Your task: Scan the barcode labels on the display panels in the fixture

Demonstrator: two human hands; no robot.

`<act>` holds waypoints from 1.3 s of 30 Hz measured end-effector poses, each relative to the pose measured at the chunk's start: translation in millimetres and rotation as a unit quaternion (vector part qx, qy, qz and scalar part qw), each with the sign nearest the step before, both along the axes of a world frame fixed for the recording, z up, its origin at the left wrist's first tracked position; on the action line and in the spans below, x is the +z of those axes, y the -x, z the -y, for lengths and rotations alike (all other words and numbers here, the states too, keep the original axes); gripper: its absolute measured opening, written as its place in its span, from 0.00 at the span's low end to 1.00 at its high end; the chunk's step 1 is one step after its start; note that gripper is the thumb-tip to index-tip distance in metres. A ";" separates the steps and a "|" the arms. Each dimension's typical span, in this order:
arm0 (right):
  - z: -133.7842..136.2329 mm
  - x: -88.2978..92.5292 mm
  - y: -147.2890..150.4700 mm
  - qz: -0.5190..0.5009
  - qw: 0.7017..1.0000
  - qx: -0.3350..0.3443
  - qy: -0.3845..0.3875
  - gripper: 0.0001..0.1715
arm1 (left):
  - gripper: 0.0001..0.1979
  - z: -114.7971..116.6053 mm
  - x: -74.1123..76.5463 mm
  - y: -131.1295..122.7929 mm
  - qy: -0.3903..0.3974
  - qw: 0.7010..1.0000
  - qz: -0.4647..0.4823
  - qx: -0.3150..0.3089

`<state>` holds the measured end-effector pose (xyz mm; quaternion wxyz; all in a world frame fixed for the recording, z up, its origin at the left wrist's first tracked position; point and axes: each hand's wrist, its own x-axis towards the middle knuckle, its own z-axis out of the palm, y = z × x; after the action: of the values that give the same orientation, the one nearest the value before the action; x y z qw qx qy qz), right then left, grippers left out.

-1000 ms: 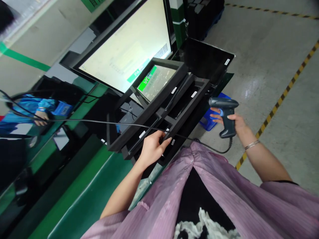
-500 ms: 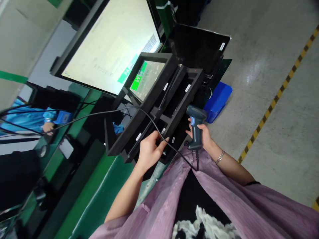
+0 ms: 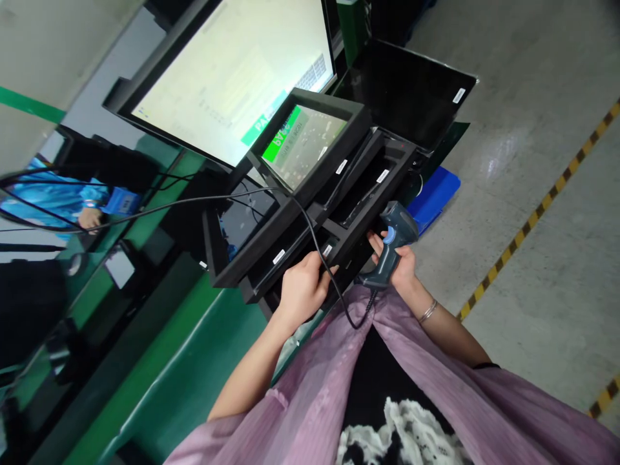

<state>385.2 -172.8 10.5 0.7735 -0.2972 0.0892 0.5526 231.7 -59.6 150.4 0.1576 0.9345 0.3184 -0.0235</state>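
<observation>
One other person shows at the far left, as a blue sleeve (image 3: 58, 197) and a hand (image 3: 90, 219) beyond the dark clutter on the long green bench (image 3: 159, 368). Above the bench stands a large black-framed monitor (image 3: 232, 71), lit pale yellow. A thin black cable (image 3: 194, 203) runs in from the left edge and crosses over a stack of black foam trays (image 3: 271, 236). The stack sits tilted at the bench edge, with small white labels on its near rims. On top of it lies a small black-framed screen (image 3: 305, 139) showing a green bar.

My left hand (image 3: 303, 287) is closed on the near rim of a lower tray, its fingers (image 3: 320, 266) curled over the edge, and the cable drops past it. Just to the right, my right hand (image 3: 404, 261) is clenched around the handle of a dark grey pistol-shaped barcode scanner (image 3: 394, 236), one finger by its blue trigger. The scanner's head is close against the right corner of the trays and points toward them. The cable loops up into the bottom of its handle. A thin silver bracelet (image 3: 429, 311) circles that wrist.

Behind the trays is a flat black panel (image 3: 411, 90) with a white sticker. A blue plastic bin (image 3: 436, 190) sits below it on the grey concrete floor (image 3: 533, 97). A yellow-and-black striped line (image 3: 533, 213) crosses the floor on the right.
</observation>
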 end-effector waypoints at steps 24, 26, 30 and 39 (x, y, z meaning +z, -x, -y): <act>53.8 46.0 -88.7 0.469 0.759 0.419 0.167 0.12 | 0.31 40.3 -37.4 12.8 -0.418 0.906 -0.042 -0.058; 42.3 44.7 -75.7 0.478 0.739 0.454 0.139 0.10 | 0.31 40.3 -37.7 12.7 -0.436 0.897 -0.049 -0.058; 13.3 41.5 -50.4 0.527 0.691 0.482 0.112 0.11 | 0.32 40.7 -37.5 12.5 -0.437 0.896 -0.062 -0.049; 1.2 42.6 -39.3 0.581 0.633 0.502 0.097 0.13 | 0.31 42.6 -36.2 12.7 -0.437 0.896 -0.061 -0.045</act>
<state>424.5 -174.0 53.1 0.2353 -0.6293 -0.4884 0.5568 219.0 -102.2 114.3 -0.2875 0.9195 0.2629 0.0534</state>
